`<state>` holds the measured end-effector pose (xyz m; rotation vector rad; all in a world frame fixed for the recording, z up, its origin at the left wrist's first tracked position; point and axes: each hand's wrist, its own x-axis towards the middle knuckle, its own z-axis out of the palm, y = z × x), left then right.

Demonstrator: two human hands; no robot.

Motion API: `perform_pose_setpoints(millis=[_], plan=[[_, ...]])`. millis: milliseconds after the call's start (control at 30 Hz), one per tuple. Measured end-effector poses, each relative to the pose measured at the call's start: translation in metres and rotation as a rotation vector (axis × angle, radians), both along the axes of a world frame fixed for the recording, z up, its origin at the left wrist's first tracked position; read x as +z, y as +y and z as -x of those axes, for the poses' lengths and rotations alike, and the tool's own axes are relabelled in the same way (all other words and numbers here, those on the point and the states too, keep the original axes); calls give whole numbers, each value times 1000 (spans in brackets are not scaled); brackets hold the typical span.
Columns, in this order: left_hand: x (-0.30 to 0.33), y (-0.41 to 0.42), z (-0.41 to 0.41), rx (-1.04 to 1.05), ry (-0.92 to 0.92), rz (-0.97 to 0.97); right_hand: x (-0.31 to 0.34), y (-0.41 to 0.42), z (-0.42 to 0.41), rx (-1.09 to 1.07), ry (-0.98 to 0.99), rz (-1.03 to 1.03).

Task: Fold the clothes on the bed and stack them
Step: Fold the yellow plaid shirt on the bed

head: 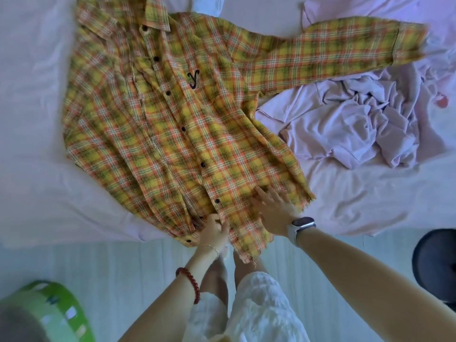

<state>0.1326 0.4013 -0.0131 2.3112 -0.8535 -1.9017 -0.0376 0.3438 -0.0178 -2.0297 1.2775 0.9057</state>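
A yellow and orange plaid shirt (172,114) lies spread front up on the bed (32,107), collar at the far end, one sleeve stretched out to the right. Its frayed hem hangs a little over the near bed edge. My left hand (214,232) pinches the hem by the button placket. My right hand (272,209), with a watch on the wrist, presses flat on the lower right part of the shirt, fingers straight. A crumpled pale lilac garment (357,124) lies to the right of the shirt.
A pink cloth (370,8) lies at the far right corner of the bed. A green round container (54,314) stands on the floor at the lower left. A dark chair (436,262) is at the right edge.
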Motion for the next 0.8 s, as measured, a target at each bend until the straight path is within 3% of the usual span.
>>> perform_pose_setpoints(millis=[67, 167, 267, 433, 600, 733, 800], plan=[[2, 4, -12, 61, -158, 139, 5, -2, -11, -36, 14, 64], [6, 5, -43, 255, -404, 312, 7, -3, -34, -81, -244, 308], [3, 5, -82, 414, -514, 333, 11, 0, -71, -164, -512, 172], [-10, -2, -127, 665, -432, 118, 1, 9, -134, -445, -530, -47], [-19, -16, -150, 758, -346, 89, -15, 19, -176, -659, -473, -102], [-9, -12, -163, 822, -235, 323, -4, 27, -190, -582, -560, 164], [-1, -9, -170, 833, -168, 398, 1, 34, -197, -398, -704, 74]])
